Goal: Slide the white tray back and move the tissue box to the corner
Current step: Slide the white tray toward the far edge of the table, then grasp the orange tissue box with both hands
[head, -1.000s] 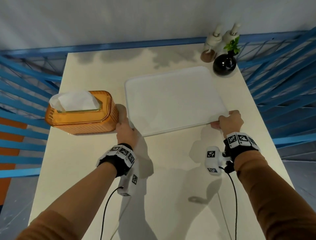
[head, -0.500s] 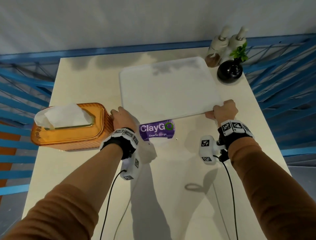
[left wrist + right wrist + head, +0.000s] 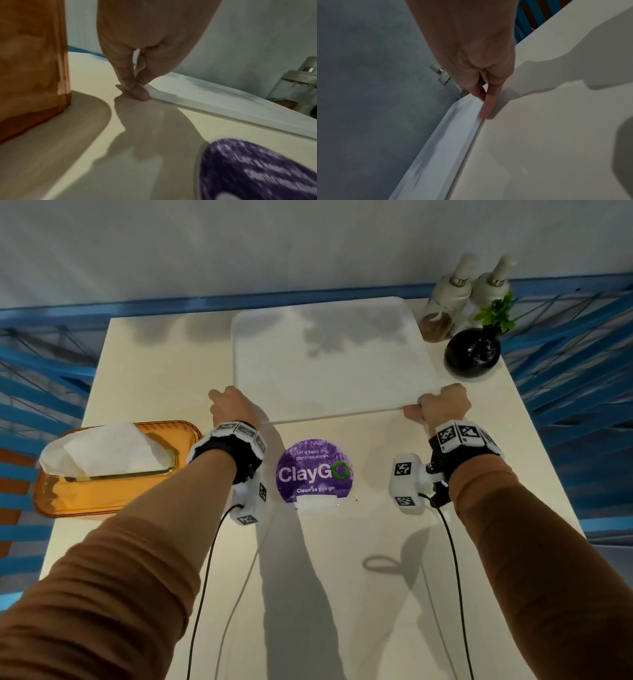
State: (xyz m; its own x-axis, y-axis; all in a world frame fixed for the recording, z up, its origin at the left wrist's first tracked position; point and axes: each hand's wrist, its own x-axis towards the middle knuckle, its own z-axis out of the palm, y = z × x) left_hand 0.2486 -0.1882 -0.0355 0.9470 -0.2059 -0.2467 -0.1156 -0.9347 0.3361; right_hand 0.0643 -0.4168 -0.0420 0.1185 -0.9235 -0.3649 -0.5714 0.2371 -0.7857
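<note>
The white tray (image 3: 329, 361) lies flat at the far middle of the cream table (image 3: 342, 577), its back edge near the wall. My left hand (image 3: 233, 405) pinches its near left corner; the left wrist view shows my fingertips (image 3: 137, 88) on the tray (image 3: 223, 102). At the near right corner my right hand (image 3: 442, 405) grips the tray, fingers (image 3: 486, 106) lying along the rim of the tray (image 3: 445, 142). The orange tissue box (image 3: 113, 470) with a white tissue stands at the table's left edge, close beside my left forearm, and neither hand touches it.
A round purple ClayGo sticker (image 3: 313, 470) is on the table between my wrists. Two pump bottles (image 3: 455, 292) and a black vase (image 3: 472, 352) with a green sprig stand at the back right corner, right of the tray. Blue railings flank the table.
The tray has slid away from me toward the wall with both hands on it, uncovering the purple sticker. The tissue box now sits nearer to me than my left hand.
</note>
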